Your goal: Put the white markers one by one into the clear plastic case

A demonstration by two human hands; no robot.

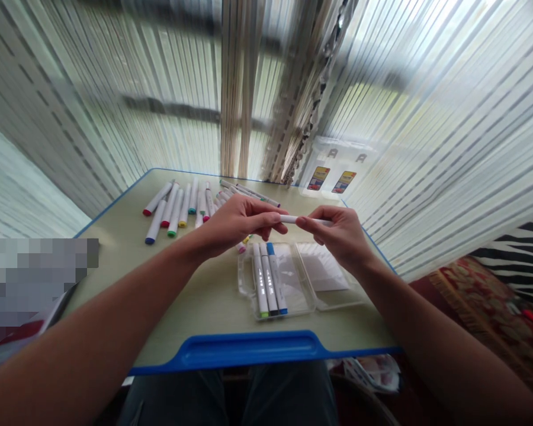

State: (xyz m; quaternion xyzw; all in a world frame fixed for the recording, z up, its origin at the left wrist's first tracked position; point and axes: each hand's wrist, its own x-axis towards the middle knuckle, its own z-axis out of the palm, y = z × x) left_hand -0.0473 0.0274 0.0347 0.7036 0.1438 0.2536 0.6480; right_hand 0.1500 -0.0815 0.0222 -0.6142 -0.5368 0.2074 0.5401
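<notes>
A white marker (288, 219) lies level between my two hands, above the desk. My left hand (253, 219) pinches its left end, and my right hand (333, 228) grips its right end; the fingers hide both tips. Just below is an open clear plastic case (299, 296). Side by side in its left part lie several markers (269, 278), with green, black and blue ends showing. The case's lid (333, 272) is folded out to the right, partly behind my right hand.
Many loose white markers (173, 207) with coloured ends lie at the desk's back left. More markers (257, 194) lie behind my left hand. A second clear case (333, 168) stands at the back right by the string curtain (182, 89). A blue tray edge (251, 350) runs along the desk's front.
</notes>
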